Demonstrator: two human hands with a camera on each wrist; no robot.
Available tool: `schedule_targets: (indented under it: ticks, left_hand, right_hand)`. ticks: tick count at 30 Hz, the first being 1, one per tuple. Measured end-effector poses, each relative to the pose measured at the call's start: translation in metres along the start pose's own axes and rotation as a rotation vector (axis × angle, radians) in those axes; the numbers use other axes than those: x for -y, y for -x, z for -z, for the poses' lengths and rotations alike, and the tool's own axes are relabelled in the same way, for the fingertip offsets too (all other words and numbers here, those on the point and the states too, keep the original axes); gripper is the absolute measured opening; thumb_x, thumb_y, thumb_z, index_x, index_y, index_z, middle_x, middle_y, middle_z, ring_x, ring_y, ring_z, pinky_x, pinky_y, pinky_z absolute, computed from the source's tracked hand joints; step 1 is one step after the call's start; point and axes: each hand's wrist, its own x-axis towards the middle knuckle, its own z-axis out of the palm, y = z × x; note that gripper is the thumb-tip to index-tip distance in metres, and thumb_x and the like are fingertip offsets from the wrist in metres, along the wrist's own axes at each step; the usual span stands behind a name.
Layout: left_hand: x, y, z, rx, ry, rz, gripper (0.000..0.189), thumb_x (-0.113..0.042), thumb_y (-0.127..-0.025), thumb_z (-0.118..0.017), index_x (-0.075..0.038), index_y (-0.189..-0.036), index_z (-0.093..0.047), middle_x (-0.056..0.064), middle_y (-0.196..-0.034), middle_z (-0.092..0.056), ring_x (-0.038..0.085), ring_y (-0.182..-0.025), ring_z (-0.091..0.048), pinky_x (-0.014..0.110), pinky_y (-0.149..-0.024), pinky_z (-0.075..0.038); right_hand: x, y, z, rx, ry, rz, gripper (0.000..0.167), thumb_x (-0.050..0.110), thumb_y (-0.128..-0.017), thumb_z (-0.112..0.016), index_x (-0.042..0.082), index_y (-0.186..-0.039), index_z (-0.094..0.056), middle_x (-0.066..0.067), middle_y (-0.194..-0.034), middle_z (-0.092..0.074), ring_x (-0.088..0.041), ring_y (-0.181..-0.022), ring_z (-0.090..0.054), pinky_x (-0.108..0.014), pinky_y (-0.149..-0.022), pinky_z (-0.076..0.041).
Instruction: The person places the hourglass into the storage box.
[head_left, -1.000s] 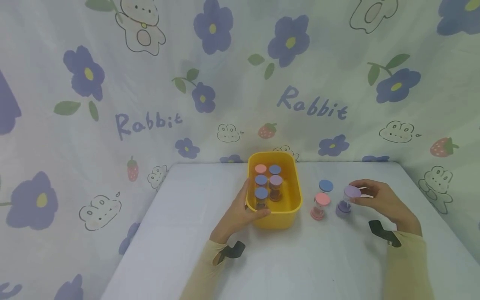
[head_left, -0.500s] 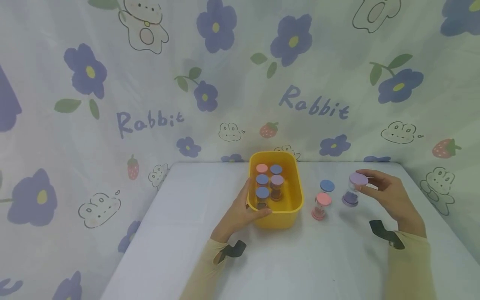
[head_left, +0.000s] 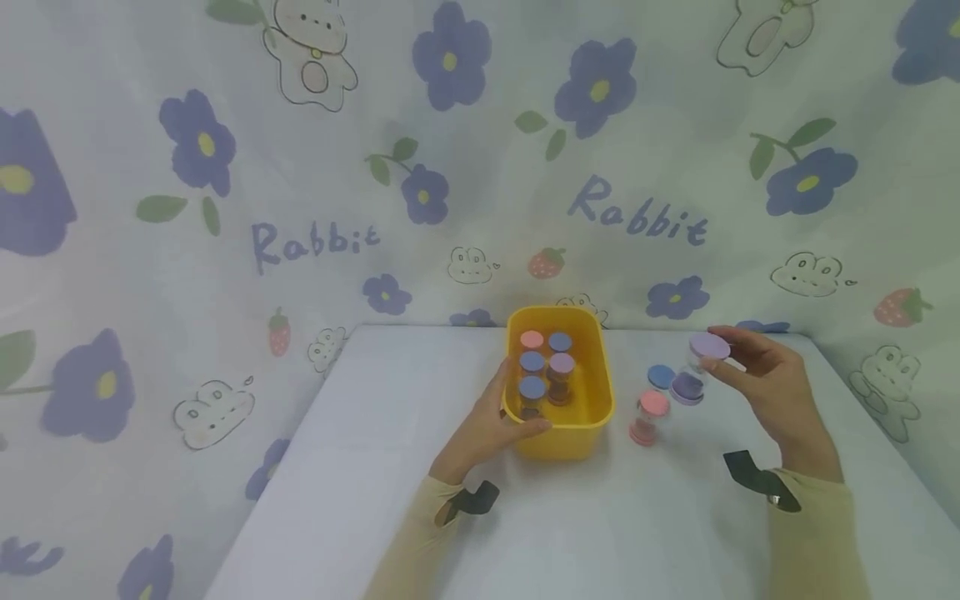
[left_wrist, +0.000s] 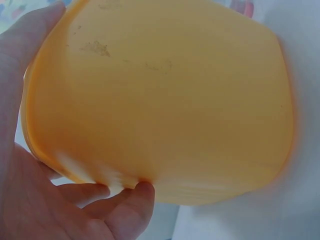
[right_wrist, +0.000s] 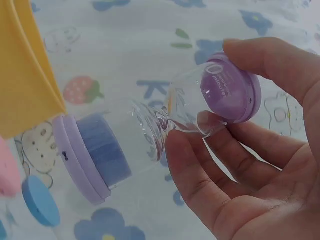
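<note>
My right hand pinches a purple-capped hourglass near its upper cap, holding it tilted above the table. In the right wrist view, the hourglass has clear glass bulbs, with dark purple sand gathered at the lower cap. My left hand grips the near left corner of a yellow bin, thumb over the rim. The left wrist view shows fingers against the side of the bin. Inside the bin stand several hourglasses with blue, pink and purple caps, among them a purple-capped one.
A pink-capped hourglass stands on the white table right of the bin. Behind it is a blue-capped hourglass, partly covered in the head view. A curtain with flowers and rabbits hangs behind the table's back edge.
My right hand has lifted the purple-capped hourglass off the table, first up and away, then leftward, tilting it more. The left hand keeps its hold on the bin. The head view shifts slightly.
</note>
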Motion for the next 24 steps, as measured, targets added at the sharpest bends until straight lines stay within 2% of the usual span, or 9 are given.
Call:
schedule_targets:
  ticks: [3,6,11,17,22,24]
  left_hand:
    - [0.001,-0.001,-0.003,0.004,-0.011,0.010,0.111,-0.050,-0.081,-0.086,-0.048,-0.162,-0.010,-0.017,-0.167,-0.028,0.021,-0.155,-0.034,0.058,-0.125,-0.033]
    - [0.000,0.000,-0.004,-0.005,-0.024,0.042,0.115,-0.051,-0.080,-0.086,-0.042,-0.164,-0.008,-0.017,-0.169,-0.025,0.021,-0.156,-0.033,0.058,-0.125,-0.034]
    - [-0.002,0.003,-0.003,-0.016,-0.047,0.106,0.120,-0.055,-0.080,-0.085,-0.034,-0.167,-0.004,-0.012,-0.172,-0.019,0.021,-0.158,-0.029,0.058,-0.125,-0.033]
    - [-0.003,0.004,-0.002,-0.020,-0.050,0.101,0.121,-0.057,-0.079,-0.084,-0.035,-0.167,-0.005,-0.012,-0.172,-0.019,0.022,-0.158,-0.029,0.060,-0.124,-0.035]
    - [-0.003,0.005,-0.002,-0.024,-0.049,0.100,0.119,-0.056,-0.080,-0.084,-0.037,-0.166,-0.004,-0.011,-0.173,-0.018,0.023,-0.158,-0.028,0.061,-0.123,-0.035]
    - [-0.003,0.004,-0.002,-0.022,-0.032,0.068,0.116,-0.055,-0.081,-0.084,-0.040,-0.165,-0.006,-0.011,-0.172,-0.021,0.024,-0.158,-0.030,0.063,-0.123,-0.035]
  right_hand:
    - [0.004,0.002,-0.007,0.000,-0.009,0.005,0.049,-0.001,-0.090,-0.077,-0.002,-0.136,-0.062,0.015,-0.119,-0.069,0.004,-0.111,-0.064,-0.004,-0.089,-0.052]
    - [0.009,0.000,-0.016,0.000,0.024,-0.002,0.049,0.002,-0.090,-0.077,0.000,-0.137,-0.062,0.016,-0.120,-0.069,0.004,-0.113,-0.063,-0.004,-0.090,-0.052]
    - [0.019,-0.008,-0.035,0.027,0.154,-0.003,0.051,0.015,-0.094,-0.077,0.006,-0.141,-0.061,0.023,-0.123,-0.065,0.006,-0.117,-0.059,-0.002,-0.092,-0.050]
    - [0.027,-0.014,-0.063,0.054,0.151,0.040,0.049,0.021,-0.096,-0.075,0.006,-0.140,-0.062,0.023,-0.124,-0.065,0.003,-0.120,-0.060,-0.005,-0.096,-0.049]
    - [0.029,-0.019,-0.085,0.083,0.126,0.026,0.050,0.026,-0.096,-0.076,0.006,-0.139,-0.062,0.020,-0.125,-0.065,0.002,-0.120,-0.060,-0.007,-0.097,-0.050]
    - [0.028,-0.021,-0.092,0.106,0.108,0.015,0.049,0.026,-0.096,-0.076,0.006,-0.138,-0.062,0.019,-0.125,-0.066,0.001,-0.120,-0.060,-0.008,-0.097,-0.051]
